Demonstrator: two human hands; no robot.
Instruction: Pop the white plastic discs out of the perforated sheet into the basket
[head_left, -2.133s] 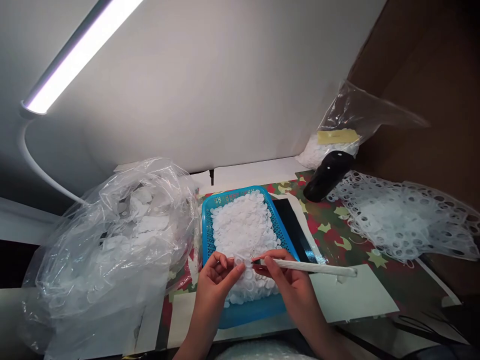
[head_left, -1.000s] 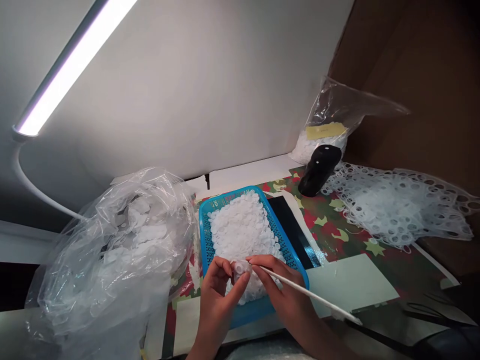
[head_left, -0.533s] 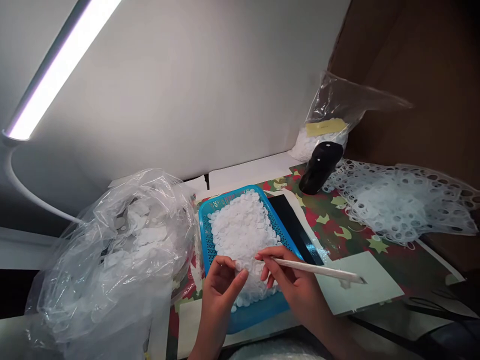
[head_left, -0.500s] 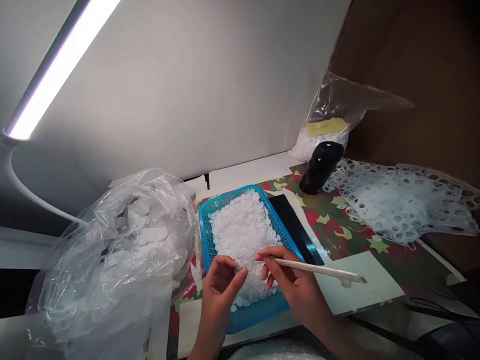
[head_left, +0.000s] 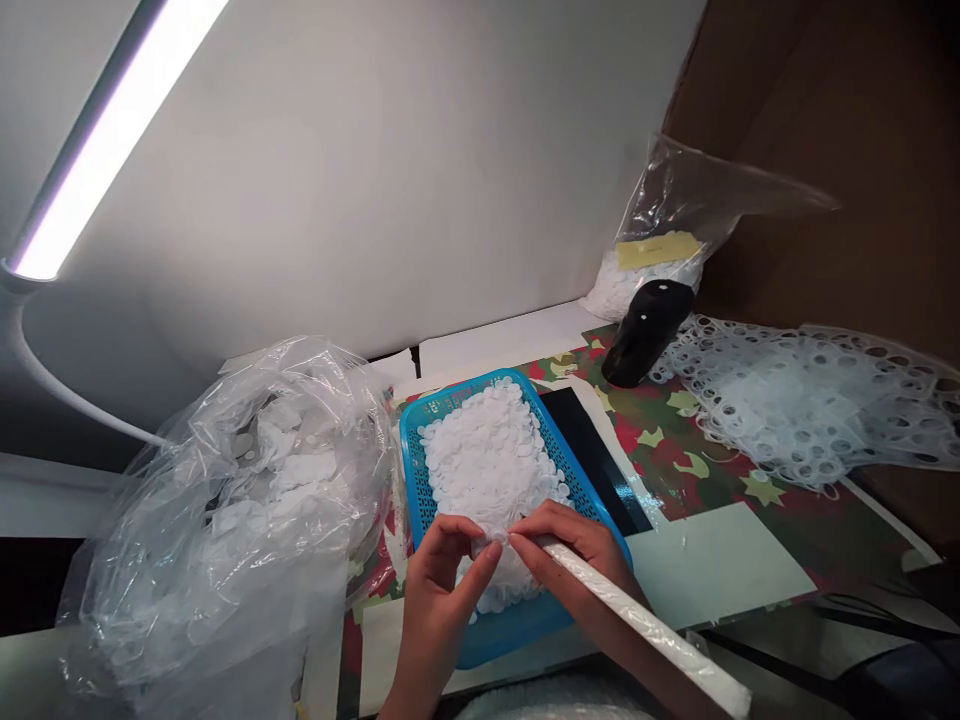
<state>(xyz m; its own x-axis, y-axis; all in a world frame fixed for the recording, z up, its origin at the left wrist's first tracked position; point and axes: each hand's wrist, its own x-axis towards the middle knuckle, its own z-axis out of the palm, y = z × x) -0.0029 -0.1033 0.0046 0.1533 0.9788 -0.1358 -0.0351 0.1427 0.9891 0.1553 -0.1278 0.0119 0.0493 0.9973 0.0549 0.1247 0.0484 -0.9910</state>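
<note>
Patterned surface (head_left: 697, 450) carrying a punched white sheet (head_left: 787, 400) and a blue tray (head_left: 424, 490) heaped with white discs (head_left: 487, 450), left fingers (head_left: 457, 535) pinched on one disc (head_left: 489, 532), right fingers (head_left: 577, 540) closed around a white rod (head_left: 652, 630).

White wall (head_left: 337, 170), LED strip lamp (head_left: 112, 130), cardboard panel (head_left: 817, 150) rt, camo table cover (head_left: 712, 490)

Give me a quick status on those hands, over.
Left hand pinching at white discs piled in blue plastic basket. Right hand gripping white stick, fingertips at same discs. Clear plastic bag alongside basket.
</note>
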